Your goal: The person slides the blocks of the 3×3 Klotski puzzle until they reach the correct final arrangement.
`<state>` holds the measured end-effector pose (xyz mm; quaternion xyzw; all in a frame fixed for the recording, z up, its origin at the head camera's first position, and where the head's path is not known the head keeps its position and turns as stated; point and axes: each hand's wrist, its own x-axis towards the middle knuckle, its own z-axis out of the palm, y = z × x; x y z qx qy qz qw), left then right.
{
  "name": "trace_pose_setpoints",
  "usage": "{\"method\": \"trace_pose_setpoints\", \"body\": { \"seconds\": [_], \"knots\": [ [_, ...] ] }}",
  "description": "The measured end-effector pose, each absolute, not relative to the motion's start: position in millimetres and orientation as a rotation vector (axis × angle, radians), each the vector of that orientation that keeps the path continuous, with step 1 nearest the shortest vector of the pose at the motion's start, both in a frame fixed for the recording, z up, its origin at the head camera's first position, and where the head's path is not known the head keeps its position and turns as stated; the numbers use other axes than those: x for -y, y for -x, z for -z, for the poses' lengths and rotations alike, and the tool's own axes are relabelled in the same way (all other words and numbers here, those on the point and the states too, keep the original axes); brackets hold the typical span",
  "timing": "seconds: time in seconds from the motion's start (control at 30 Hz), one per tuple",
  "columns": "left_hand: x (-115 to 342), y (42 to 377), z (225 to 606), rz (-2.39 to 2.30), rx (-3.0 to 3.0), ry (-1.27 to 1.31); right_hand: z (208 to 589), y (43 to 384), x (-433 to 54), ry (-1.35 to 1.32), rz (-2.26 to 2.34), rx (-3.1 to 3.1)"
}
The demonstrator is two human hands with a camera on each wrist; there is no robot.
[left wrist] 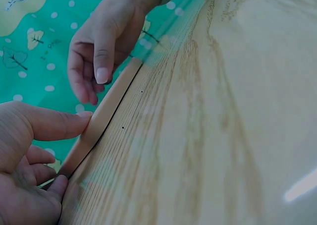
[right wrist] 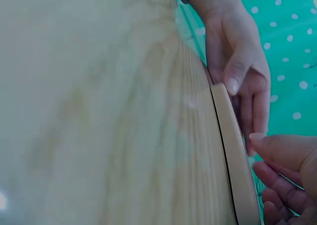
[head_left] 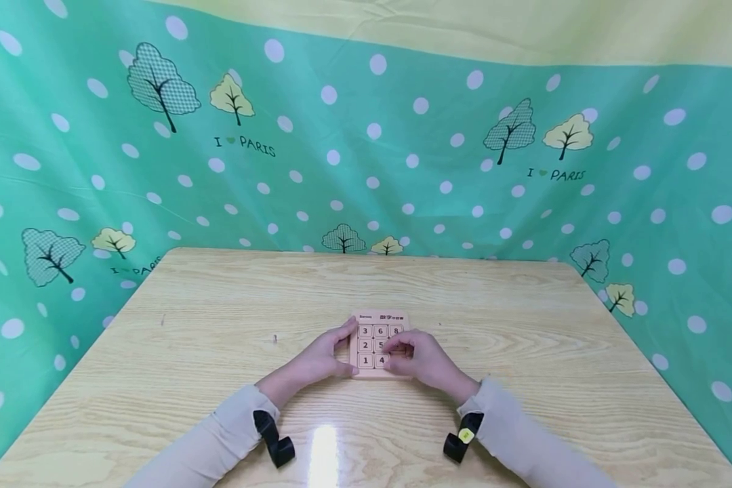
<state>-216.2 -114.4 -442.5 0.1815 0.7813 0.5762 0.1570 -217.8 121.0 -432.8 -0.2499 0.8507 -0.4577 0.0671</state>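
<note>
A pale wooden number slide puzzle (head_left: 366, 373) lies flat on the table. Its visible tiles read 3, 6, 8 in the top row, 2 and 5 in the middle, 1 and 4 at the bottom. My left hand (head_left: 317, 354) holds the puzzle's left side, thumb by the lower corner and a finger by the upper one. Over the right-hand tiles is my right hand (head_left: 425, 358), its fingers loosely bent and the tips at the 5 and 4 tiles. It hides the lower right of the grid. In the right wrist view the puzzle's side edge (right wrist: 233, 145) shows.
The wood-grain table (head_left: 219, 305) extends around the puzzle, with a bright glare patch near its front. A green dotted cloth (head_left: 317, 183) hangs behind and beside the table. Black straps (head_left: 271, 434) sit on both wrists over light sleeves.
</note>
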Motion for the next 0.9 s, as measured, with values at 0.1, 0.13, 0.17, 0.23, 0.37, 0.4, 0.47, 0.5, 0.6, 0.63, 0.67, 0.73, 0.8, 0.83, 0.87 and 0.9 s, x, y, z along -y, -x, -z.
{"method": "trace_pose_setpoints", "body": {
  "seconds": [0.1,0.13,0.17,0.23,0.37,0.4,0.47,0.5,0.6,0.63,0.67,0.73,0.8,0.83,0.87,0.9],
  "knots": [
    [115,216,443,-1.644,-2.242,-0.526,434,215,-115,0.760,1.372,-2.583],
    [115,216,443,-1.641,-2.245,-0.527,435,214,-114,0.756,1.369,-2.590],
    [115,216,443,-1.639,-2.248,-0.527,435,214,-112,0.756,1.366,-2.599],
    [115,216,443,-1.636,-2.251,-0.528,435,213,-109,0.749,1.370,-2.606],
    [115,217,443,-1.644,-2.244,-0.539,436,212,-104,0.753,1.379,-2.613],
    [115,217,443,-1.647,-2.241,-0.542,436,212,-103,0.753,1.380,-2.614],
    [115,217,444,-1.651,-2.234,-0.546,435,211,-101,0.755,1.372,-2.623],
    [115,218,444,-1.651,-2.233,-0.546,435,211,-101,0.755,1.370,-2.623],
    [115,218,444,-1.643,-2.237,-0.544,434,210,-100,0.760,1.368,-2.629],
    [115,218,445,-1.642,-2.237,-0.544,434,210,-100,0.759,1.368,-2.630],
    [115,218,445,-1.643,-2.236,-0.546,434,210,-100,0.760,1.364,-2.634],
    [115,218,445,-1.645,-2.235,-0.546,434,210,-99,0.756,1.357,-2.642],
    [115,218,444,-1.651,-2.233,-0.545,434,210,-99,0.751,1.345,-2.649],
    [115,218,444,-1.652,-2.233,-0.545,433,210,-100,0.749,1.337,-2.652],
    [115,218,444,-1.652,-2.234,-0.544,433,210,-100,0.750,1.329,-2.657],
    [115,218,444,-1.651,-2.234,-0.545,433,210,-100,0.750,1.323,-2.662]
  ]
}}
